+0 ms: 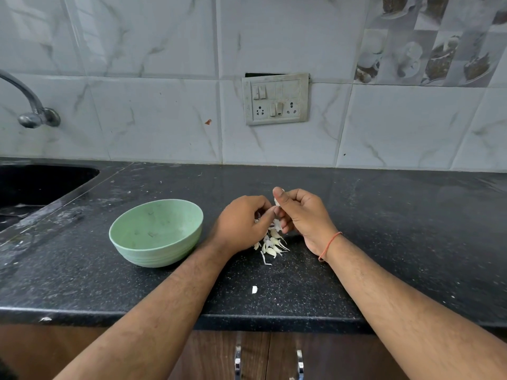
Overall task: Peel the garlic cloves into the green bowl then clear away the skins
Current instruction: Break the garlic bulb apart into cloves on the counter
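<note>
A pale green bowl [156,233] stands on the black counter, left of my hands, and I see no cloves inside it. My right hand [300,215] pinches a small white garlic clove [277,202] between thumb and fingers. My left hand [242,223] meets it from the left, its fingertips curled onto the same clove's lower end. Right below both hands lies a small pile of garlic cloves and skins [271,246]. One loose white skin piece [254,289] lies nearer the counter's front edge.
A dark sink [33,187] is sunk into the counter at the left, with a metal tap [30,105] above it. A switch and socket plate [275,98] sits on the tiled wall. The counter's front edge [247,322] runs above cabinet doors.
</note>
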